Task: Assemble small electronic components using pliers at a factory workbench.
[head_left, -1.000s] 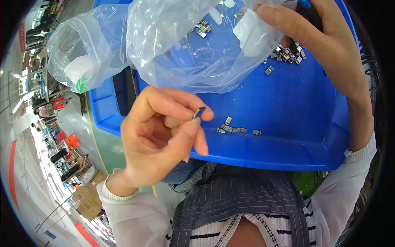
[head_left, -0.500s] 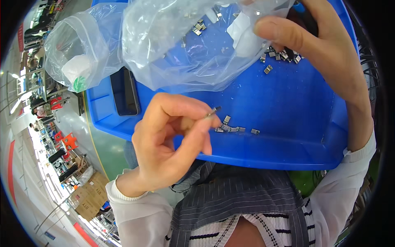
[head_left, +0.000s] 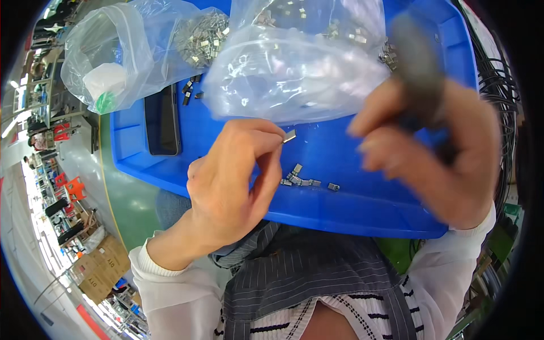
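Note:
My left hand is closed in a pinch over the front of a blue tray. Between thumb and forefinger it holds a small metal USB connector. My right hand, smeared by motion, is closed round a dark hand tool with blue on its grip; the blur hides its exact kind. Below the pinched piece, several more connectors lie loosely on the tray floor. A clear plastic bag with connectors in and behind it lies across the tray's far middle.
The blue tray has a raised rim. A dark phone lies at its left side. Another clear bag holds many connectors and a white-and-green item. Dark cables hang beyond the right edge; cardboard boxes stand at left.
My right hand has let go of the clear bag and come nearer, the tool still in it. The bag has settled flatter. My left hand has turned, keeping its connector.

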The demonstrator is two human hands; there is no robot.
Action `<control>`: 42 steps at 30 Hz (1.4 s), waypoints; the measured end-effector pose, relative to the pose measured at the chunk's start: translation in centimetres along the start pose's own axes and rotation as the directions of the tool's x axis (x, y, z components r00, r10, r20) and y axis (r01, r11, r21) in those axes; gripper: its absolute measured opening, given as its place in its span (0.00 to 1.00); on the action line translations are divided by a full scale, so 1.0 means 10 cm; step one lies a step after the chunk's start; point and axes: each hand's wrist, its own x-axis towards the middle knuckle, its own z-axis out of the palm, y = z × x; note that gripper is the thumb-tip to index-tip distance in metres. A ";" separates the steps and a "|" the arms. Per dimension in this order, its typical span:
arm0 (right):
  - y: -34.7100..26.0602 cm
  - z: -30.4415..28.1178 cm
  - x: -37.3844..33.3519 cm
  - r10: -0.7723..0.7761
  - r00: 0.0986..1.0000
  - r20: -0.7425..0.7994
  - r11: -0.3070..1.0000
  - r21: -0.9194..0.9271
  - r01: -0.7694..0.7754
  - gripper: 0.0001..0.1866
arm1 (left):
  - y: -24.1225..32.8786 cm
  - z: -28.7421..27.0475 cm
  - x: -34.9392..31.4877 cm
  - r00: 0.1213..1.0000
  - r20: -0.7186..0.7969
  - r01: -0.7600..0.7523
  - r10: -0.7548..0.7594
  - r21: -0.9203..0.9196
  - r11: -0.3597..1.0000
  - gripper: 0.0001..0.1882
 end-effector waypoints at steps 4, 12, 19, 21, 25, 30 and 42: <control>0.14 0.10 -0.06 0.013 0.944 0.331 0.975 -0.214 0.062 0.07 | 0.01 0.03 0.01 0.989 0.018 -0.145 0.144 0.071 0.987 0.14; 0.18 0.15 -0.01 0.200 0.909 0.367 0.978 -0.133 -0.161 0.06 | 0.01 0.05 -0.01 0.995 0.016 -0.099 0.101 -0.097 0.990 0.12; 0.17 0.16 -0.01 0.229 0.911 0.343 0.973 -0.068 -0.219 0.07 | 0.12 -0.03 0.01 0.930 0.177 0.365 -0.321 -0.535 0.762 0.13; 0.18 0.16 -0.02 0.198 0.922 0.333 0.980 -0.087 -0.179 0.07 | 0.12 -0.04 0.01 0.923 0.209 0.383 -0.322 -0.562 0.733 0.13; 0.18 0.16 -0.02 0.175 0.929 0.326 0.984 -0.102 -0.149 0.08 | 0.12 -0.06 0.02 0.910 0.255 0.414 -0.327 -0.587 0.695 0.13; 0.18 0.15 -0.02 0.192 0.922 0.336 0.981 -0.086 -0.173 0.09 | 0.12 -0.06 0.03 0.890 0.293 0.455 -0.349 -0.597 0.661 0.13; 0.21 0.17 -0.03 0.135 0.932 0.337 0.990 -0.075 -0.117 0.11 | 0.10 -0.08 0.04 0.876 0.319 0.480 -0.362 -0.657 0.581 0.12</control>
